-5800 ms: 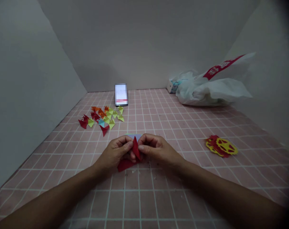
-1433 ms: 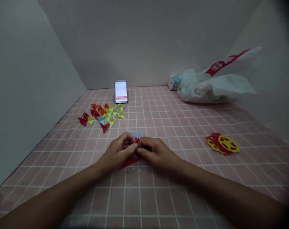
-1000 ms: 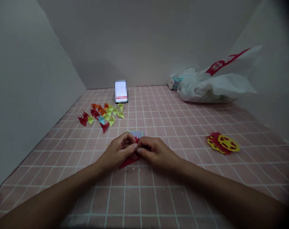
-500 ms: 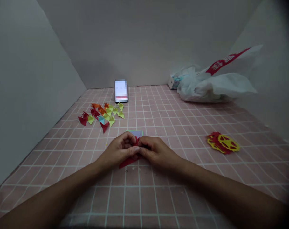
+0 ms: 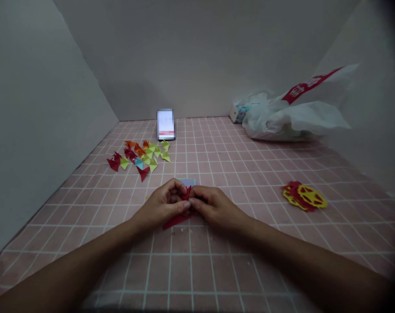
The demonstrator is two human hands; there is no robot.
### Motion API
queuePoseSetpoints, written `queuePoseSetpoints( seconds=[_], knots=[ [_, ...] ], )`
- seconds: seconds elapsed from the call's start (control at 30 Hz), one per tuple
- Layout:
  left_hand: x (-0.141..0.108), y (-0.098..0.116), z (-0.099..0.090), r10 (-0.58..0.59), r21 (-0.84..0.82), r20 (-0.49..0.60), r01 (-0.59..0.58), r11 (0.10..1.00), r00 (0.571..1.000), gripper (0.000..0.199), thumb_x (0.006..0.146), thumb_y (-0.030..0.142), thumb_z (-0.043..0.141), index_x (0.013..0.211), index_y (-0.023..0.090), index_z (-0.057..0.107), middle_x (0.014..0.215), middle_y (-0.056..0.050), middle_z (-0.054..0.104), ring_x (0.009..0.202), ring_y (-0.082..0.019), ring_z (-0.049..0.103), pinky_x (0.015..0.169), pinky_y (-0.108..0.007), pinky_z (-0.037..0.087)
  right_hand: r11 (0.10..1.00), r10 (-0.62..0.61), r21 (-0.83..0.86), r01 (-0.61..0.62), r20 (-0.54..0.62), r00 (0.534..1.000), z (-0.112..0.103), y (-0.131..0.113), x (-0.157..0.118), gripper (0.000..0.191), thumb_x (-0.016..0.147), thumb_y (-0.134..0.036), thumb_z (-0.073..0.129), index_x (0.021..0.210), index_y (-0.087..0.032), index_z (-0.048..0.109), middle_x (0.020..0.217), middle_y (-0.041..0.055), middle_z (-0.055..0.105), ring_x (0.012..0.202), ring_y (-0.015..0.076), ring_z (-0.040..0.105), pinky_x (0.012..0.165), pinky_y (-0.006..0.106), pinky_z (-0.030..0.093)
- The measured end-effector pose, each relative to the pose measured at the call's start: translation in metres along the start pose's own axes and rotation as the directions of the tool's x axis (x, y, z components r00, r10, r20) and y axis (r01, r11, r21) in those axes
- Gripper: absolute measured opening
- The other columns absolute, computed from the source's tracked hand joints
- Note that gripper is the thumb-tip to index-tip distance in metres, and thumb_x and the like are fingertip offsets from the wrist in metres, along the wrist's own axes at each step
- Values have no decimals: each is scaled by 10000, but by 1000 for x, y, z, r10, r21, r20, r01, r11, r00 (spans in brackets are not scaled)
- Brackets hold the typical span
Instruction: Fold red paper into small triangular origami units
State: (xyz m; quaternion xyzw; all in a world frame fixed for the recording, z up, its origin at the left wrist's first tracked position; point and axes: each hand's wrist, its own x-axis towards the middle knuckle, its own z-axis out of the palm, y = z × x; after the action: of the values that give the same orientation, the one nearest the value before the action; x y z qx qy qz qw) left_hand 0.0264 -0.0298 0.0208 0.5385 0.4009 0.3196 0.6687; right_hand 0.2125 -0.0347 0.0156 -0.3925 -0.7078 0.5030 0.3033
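Observation:
A small piece of folded red origami paper (image 5: pixel 187 191) stands up between my two hands, its pointed tip showing above the fingers. My left hand (image 5: pixel 169 200) is closed on it, with the thumb laid across the front. From the other side my right hand (image 5: pixel 210 202) pinches the same paper with thumb and forefinger, and the fingertips of both hands almost meet. Most of the folded piece is hidden by the fingers. Below the hands lies more red paper (image 5: pixel 174 221). Just behind them a bluish sheet with a green edge (image 5: pixel 188 181) rests on the table, partly covered.
Several folded paper cranes (image 5: pixel 141 156) in red, orange, yellow and blue lie at the left. A lit phone (image 5: pixel 165 124) stands behind them. Red and yellow cut-out shapes (image 5: pixel 305 196) lie at the right. A white plastic bag (image 5: pixel 291 119) and a tissue box (image 5: pixel 238 112) sit at the back right.
The red paper's tip shows slightly more between the fingers. Both hands keep almost the same place and grip.

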Motion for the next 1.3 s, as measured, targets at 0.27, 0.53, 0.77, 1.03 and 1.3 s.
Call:
queuePoseSetpoints(
  seconds=[0.27, 0.53, 0.77, 1.03, 1.3],
  knots=[
    [-1, 4, 3, -11, -35, 15, 11, 999, 1000, 290, 767, 233, 752, 881, 185, 490, 739, 38, 618, 653, -91, 606, 663, -241, 489, 998, 10, 59, -11, 9, 1000, 0, 0, 0, 185, 928, -214, 463, 779, -171, 564, 759, 17, 563, 693, 136, 490, 628, 260, 395],
    [-1, 3, 2, -17, -79, 28, 19, 997, 999, 276, 768, 230, 739, 892, 192, 496, 764, 32, 627, 693, -116, 647, 718, -276, 513, 997, 25, 77, -24, -9, 1000, 0, 0, 0, 197, 939, -275, 481, 794, -173, 569, 759, 13, 570, 693, 135, 506, 629, 257, 405],
    [-1, 1, 0, -1, -62, 43, 3, 998, 999, 248, 786, 222, 718, 901, 190, 500, 780, 19, 635, 710, -124, 646, 705, -275, 499, 994, 37, 103, -38, 7, 999, -1, -2, -1, 189, 939, -274, 481, 811, -172, 575, 787, 27, 592, 717, 142, 530, 654, 272, 422],
    [-1, 2, 0, 12, -75, 55, -8, 997, 998, 240, 794, 204, 717, 903, 181, 505, 784, 28, 628, 699, -104, 637, 689, -252, 491, 992, 22, 122, -22, 3, 1000, -1, -1, 0, 177, 927, -237, 470, 783, -178, 554, 751, 9, 546, 683, 133, 485, 620, 265, 394],
    [-2, 0, -2, -14, -114, 62, 21, 993, 998, 273, 801, 236, 733, 927, 180, 497, 791, 10, 669, 710, -124, 684, 726, -273, 526, 956, 100, 274, -101, 17, 995, -1, -3, 1, 148, 877, -282, 552, 791, -165, 577, 748, 17, 576, 690, 140, 509, 637, 280, 394]
  ],
)
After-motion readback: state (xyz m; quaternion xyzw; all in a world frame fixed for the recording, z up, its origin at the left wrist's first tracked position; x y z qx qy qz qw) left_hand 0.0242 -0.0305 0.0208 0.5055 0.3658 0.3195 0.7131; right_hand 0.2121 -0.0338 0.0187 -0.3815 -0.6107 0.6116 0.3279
